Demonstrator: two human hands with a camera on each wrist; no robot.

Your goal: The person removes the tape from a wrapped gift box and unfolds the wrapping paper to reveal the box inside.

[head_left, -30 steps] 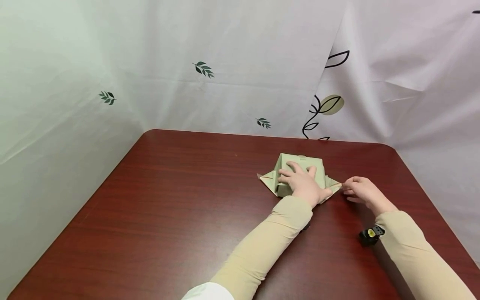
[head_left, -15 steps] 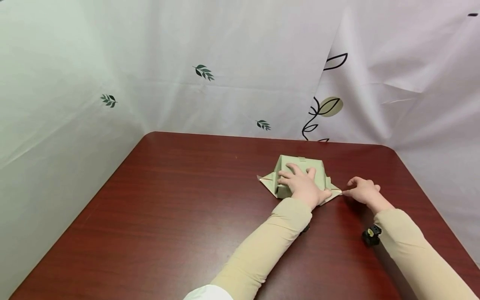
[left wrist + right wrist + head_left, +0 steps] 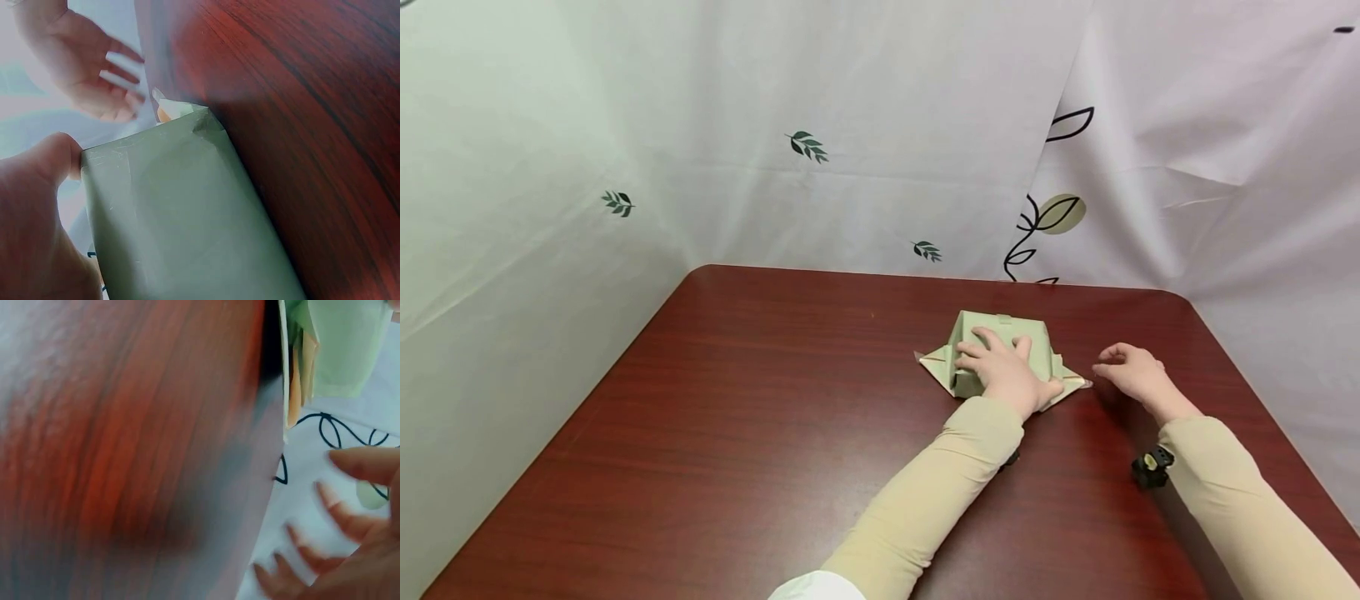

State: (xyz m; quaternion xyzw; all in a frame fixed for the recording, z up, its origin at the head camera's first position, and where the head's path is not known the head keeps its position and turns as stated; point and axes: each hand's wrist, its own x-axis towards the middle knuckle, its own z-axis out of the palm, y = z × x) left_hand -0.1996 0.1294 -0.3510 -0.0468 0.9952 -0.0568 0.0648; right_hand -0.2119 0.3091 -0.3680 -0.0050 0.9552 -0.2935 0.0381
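A box wrapped in pale green paper [image 3: 1036, 342] lies toward the back right of the table, with a pointed, folded paper flap [image 3: 937, 365] sticking out at its left end. Another pointed flap [image 3: 1070, 385] juts out at the right, and a shiny, clear piece that looks like tape [image 3: 1087, 384] sits on its tip. My left hand [image 3: 1006, 371] rests on the box top with spread fingers, its thumb at the right edge. Just beyond the right flap's tip, my right hand [image 3: 1138, 375] holds nothing visible; its fingers look loosely bent in the right wrist view.
The dark red wooden table [image 3: 737, 400] ends at a white curtain [image 3: 865, 192] printed with leaves. A small black device [image 3: 1152, 467] is strapped at the right wrist. Both forearms reach in from the front.
My right hand has let go of the right flap's tip and moved slightly right, away from it. The tape-like piece now shows there. My left hand and the box stay put.
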